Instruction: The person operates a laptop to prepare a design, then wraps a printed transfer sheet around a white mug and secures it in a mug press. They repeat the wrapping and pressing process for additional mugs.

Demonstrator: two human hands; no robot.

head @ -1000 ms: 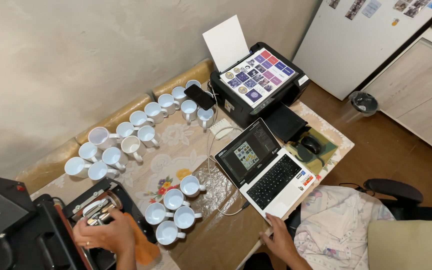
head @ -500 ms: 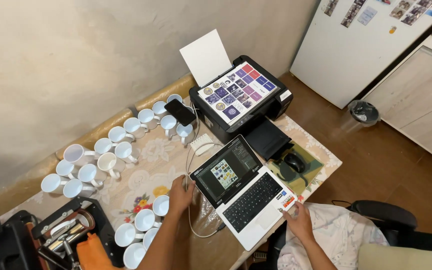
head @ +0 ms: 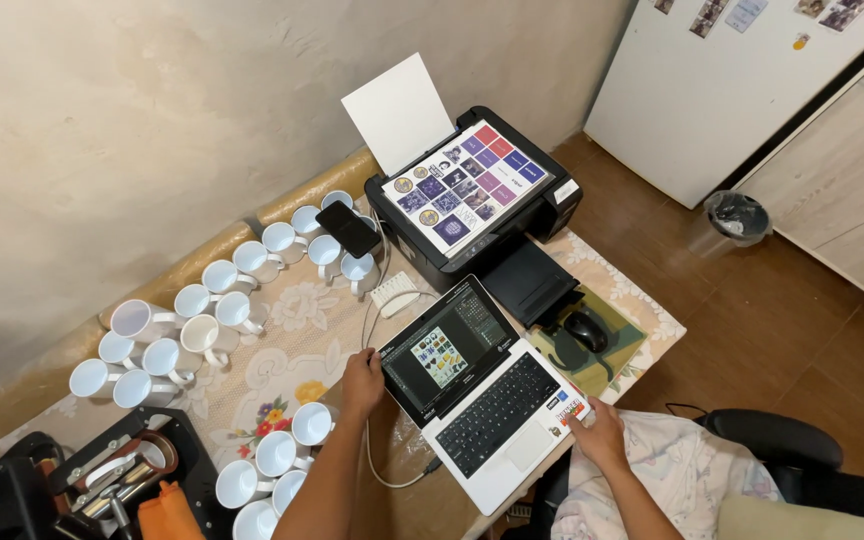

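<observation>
While gripped at both ends, laptop (head: 477,390) long axis toward printer (head: 472,195).

Dark laptop screen (head: 444,352), colourful thumbnail centre

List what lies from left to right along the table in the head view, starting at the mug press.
Mug press → left hand → laptop → right hand on its corner; farther back, black mouse.
</observation>
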